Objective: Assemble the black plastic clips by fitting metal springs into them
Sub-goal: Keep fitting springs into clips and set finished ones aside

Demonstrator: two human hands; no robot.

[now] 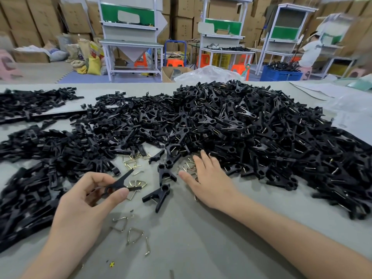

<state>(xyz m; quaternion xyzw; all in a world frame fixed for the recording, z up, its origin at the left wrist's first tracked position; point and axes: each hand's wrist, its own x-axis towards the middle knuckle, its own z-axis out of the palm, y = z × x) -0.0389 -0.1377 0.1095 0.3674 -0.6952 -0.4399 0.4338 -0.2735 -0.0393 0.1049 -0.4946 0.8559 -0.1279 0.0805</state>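
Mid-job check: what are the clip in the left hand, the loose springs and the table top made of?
Clip in the left hand: black moulded plastic, by its dull even sheen. Springs: bent metal wire, shiny, brassy to silver, with bright glints. Table top: grey matte sheet, perhaps a mat or cloth; the picture leaves it open.

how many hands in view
2: left hand pinches a clip; right hand is open over springs beside the pile. The far person's hands are hidden.
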